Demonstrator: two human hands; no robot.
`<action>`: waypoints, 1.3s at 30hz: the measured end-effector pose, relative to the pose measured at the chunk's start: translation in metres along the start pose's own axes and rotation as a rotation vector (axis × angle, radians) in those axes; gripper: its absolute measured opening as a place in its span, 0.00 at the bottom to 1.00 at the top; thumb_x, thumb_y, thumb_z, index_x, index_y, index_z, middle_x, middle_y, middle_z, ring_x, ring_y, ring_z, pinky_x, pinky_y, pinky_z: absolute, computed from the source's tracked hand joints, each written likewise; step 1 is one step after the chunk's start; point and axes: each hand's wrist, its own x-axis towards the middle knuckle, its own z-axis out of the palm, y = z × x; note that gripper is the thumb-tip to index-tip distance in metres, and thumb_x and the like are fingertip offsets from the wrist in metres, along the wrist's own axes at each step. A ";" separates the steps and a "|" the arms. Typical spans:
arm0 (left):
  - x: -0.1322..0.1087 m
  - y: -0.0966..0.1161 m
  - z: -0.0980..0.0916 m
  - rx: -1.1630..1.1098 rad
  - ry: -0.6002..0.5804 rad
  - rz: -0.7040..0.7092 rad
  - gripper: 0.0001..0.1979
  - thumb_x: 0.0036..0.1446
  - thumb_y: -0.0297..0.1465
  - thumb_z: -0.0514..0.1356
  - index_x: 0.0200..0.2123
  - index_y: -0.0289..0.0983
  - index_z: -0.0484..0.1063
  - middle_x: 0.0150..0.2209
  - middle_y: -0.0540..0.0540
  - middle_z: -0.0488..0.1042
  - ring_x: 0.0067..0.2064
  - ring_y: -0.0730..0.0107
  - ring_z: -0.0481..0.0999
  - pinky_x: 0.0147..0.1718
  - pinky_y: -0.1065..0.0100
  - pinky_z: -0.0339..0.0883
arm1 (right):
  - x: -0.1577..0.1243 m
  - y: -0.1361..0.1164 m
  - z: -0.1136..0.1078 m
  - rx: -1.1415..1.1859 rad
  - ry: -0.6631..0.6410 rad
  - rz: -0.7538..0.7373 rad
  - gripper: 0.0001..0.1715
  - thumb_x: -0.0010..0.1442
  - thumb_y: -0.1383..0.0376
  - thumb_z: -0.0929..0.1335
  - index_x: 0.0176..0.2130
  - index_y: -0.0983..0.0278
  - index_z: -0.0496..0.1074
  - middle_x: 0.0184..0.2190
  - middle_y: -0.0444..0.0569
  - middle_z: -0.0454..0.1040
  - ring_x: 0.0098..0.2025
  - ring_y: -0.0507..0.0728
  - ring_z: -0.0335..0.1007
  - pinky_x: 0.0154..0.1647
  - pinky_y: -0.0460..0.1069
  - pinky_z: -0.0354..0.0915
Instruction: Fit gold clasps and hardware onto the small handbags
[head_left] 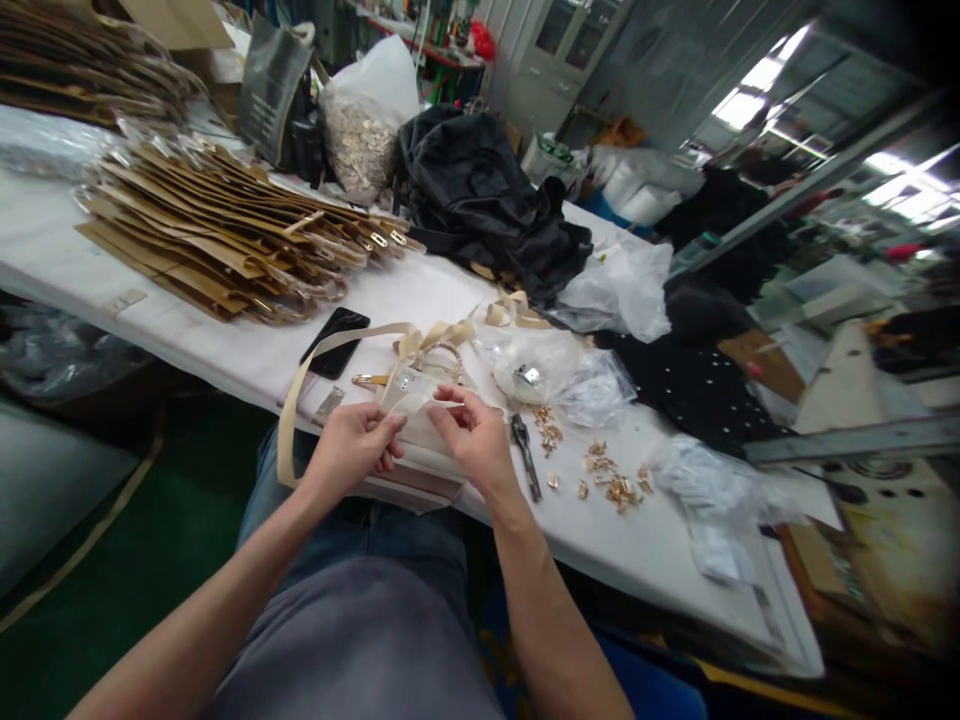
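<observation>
A small white handbag [431, 462] rests at the table's front edge, close to my body, with a curved, wrapped handle [444, 358] on its far side. Over its top, a thin translucent film [417, 418] stretches between my hands. My left hand [358, 438] has thumb and fingers pinched together at the film's left side. On the right, my right hand [474, 432] pinches the film between thumb and forefinger. A silvery metal plate [406, 382] shows on the bag just beyond my fingers. A beige strap [300, 385] loops out to the left of the bag.
A black phone [335, 342] lies left of the bag. To the right are a dark hand tool [525, 458], small gold fittings [621, 490] and clear plastic bags [589, 375]. Stacked brown bag pieces [217, 230] and a black bag [487, 190] occupy the table further back.
</observation>
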 end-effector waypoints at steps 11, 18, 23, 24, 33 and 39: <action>-0.002 -0.018 0.017 -0.026 0.092 -0.038 0.24 0.72 0.51 0.66 0.31 0.40 0.77 0.26 0.45 0.82 0.23 0.61 0.82 0.22 0.65 0.76 | 0.036 0.016 0.024 -0.067 -0.053 -0.034 0.14 0.71 0.53 0.76 0.38 0.59 0.86 0.32 0.45 0.83 0.34 0.57 0.76 0.40 0.52 0.71; 0.024 -0.018 0.030 -0.206 0.048 -0.064 0.18 0.73 0.46 0.65 0.37 0.37 0.76 0.33 0.41 0.85 0.26 0.62 0.84 0.27 0.62 0.84 | 0.079 0.024 0.038 -0.351 -0.066 -0.238 0.09 0.72 0.62 0.73 0.37 0.59 0.83 0.38 0.47 0.85 0.44 0.59 0.79 0.50 0.53 0.71; 0.032 -0.022 0.030 -0.225 0.026 -0.148 0.16 0.73 0.42 0.67 0.38 0.35 0.75 0.36 0.37 0.87 0.28 0.58 0.88 0.29 0.61 0.87 | 0.082 0.036 0.039 -0.331 -0.053 -0.244 0.08 0.72 0.62 0.74 0.39 0.59 0.85 0.39 0.47 0.85 0.43 0.59 0.78 0.50 0.53 0.70; 0.032 -0.021 0.030 -0.218 0.024 -0.160 0.15 0.74 0.41 0.66 0.38 0.35 0.75 0.35 0.37 0.87 0.28 0.58 0.88 0.29 0.61 0.87 | 0.082 0.038 0.040 -0.326 -0.044 -0.241 0.08 0.72 0.62 0.74 0.39 0.59 0.85 0.39 0.47 0.85 0.42 0.59 0.78 0.49 0.53 0.70; 0.040 -0.018 0.033 -0.222 0.067 -0.231 0.16 0.77 0.37 0.60 0.37 0.33 0.77 0.30 0.36 0.85 0.27 0.55 0.87 0.27 0.62 0.86 | 0.090 0.047 0.047 -0.344 0.007 -0.190 0.09 0.71 0.62 0.76 0.36 0.59 0.83 0.36 0.47 0.84 0.40 0.59 0.77 0.46 0.53 0.69; 0.037 -0.014 0.030 -0.222 0.078 -0.262 0.15 0.77 0.35 0.61 0.36 0.34 0.75 0.29 0.36 0.85 0.26 0.56 0.87 0.27 0.63 0.85 | 0.080 0.043 0.040 -0.263 0.070 -0.232 0.08 0.70 0.61 0.78 0.48 0.59 0.83 0.43 0.48 0.84 0.43 0.59 0.78 0.49 0.54 0.74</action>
